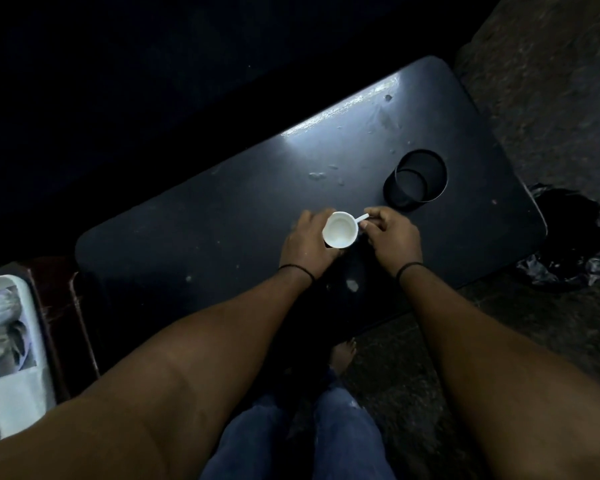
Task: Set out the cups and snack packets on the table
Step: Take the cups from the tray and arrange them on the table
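A small white cup point(340, 230) with a thin handle is over the middle of the dark table point(222, 220). My left hand point(307, 242) curls round the cup's left side. My right hand point(392, 237) pinches the handle, which points to the right. The cup looks empty. Whether its base touches the table I cannot tell. At the far left a white tray point(21, 327) holds pale packets point(0, 320), partly cut off by the frame edge.
A round cup-holder opening point(416, 180) is sunk into the table right of the cup. A crumpled black bag point(568, 240) lies on the floor off the table's right end. My jeans and a bare foot point(343, 351) show below the near table edge. The surroundings are dark.
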